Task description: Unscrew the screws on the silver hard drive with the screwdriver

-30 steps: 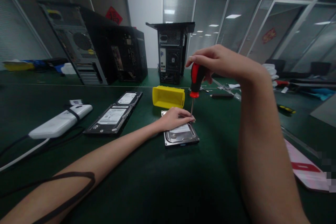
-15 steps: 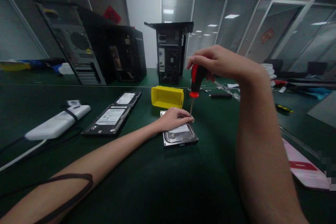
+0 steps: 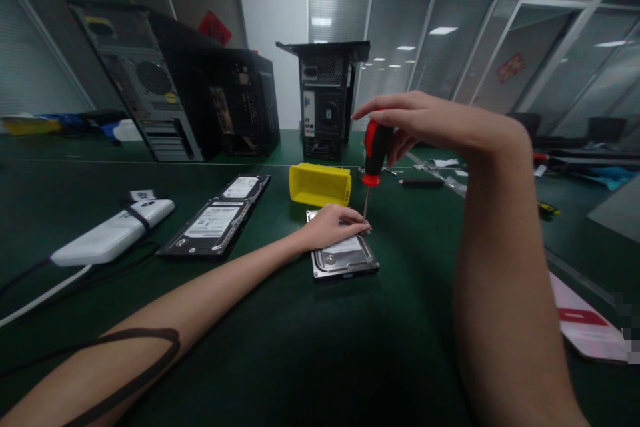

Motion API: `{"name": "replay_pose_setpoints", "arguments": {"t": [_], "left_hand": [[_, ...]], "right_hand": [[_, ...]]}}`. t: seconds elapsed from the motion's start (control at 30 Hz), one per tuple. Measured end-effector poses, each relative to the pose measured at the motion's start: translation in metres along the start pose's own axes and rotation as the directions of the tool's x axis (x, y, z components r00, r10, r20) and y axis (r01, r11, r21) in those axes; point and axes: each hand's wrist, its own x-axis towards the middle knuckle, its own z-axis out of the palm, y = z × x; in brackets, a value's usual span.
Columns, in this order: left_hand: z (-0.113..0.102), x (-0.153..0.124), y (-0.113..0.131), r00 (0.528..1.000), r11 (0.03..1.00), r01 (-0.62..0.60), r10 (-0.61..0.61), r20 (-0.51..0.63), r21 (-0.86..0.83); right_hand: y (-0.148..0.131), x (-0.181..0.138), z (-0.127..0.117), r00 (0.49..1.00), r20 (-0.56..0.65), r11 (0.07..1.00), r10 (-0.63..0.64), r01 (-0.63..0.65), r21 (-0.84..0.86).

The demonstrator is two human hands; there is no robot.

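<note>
A silver hard drive (image 3: 345,257) lies flat on the green table in the middle of the view. My left hand (image 3: 330,225) rests on its far half and presses it down, fingertips next to the screwdriver's tip. My right hand (image 3: 415,121) grips the top of a red and black screwdriver (image 3: 371,153). The screwdriver stands upright, its shaft reaching down to the drive's far right corner.
A yellow bin (image 3: 320,185) sits just behind the drive. Two more hard drives (image 3: 215,223) lie to the left, beside a white power strip (image 3: 113,233) with cables. Three computer towers (image 3: 327,100) stand at the back. Small tools lie at the right, and a white and red card (image 3: 583,323).
My right hand's fingers have shifted on the screwdriver handle, the index finger stretching out further left. The left hand and the drive have stayed put.
</note>
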Motion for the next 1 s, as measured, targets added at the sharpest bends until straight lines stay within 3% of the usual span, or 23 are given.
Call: {"name": "replay_pose_setpoints", "arguments": {"t": [0.53, 1.0], "left_hand": [[0.002, 0.002, -0.002, 1.000, 1.000, 0.001, -0.001, -0.005, -0.003], [0.001, 0.002, 0.002, 1.000, 1.000, 0.014, -0.014, 0.002, 0.005]], "right_hand": [[0.005, 0.007, 0.003, 0.998, -0.067, 0.999, 0.019, -0.022, -0.045], [0.009, 0.011, 0.008, 0.990, -0.092, 0.985, -0.109, 0.095, -0.147]]}}
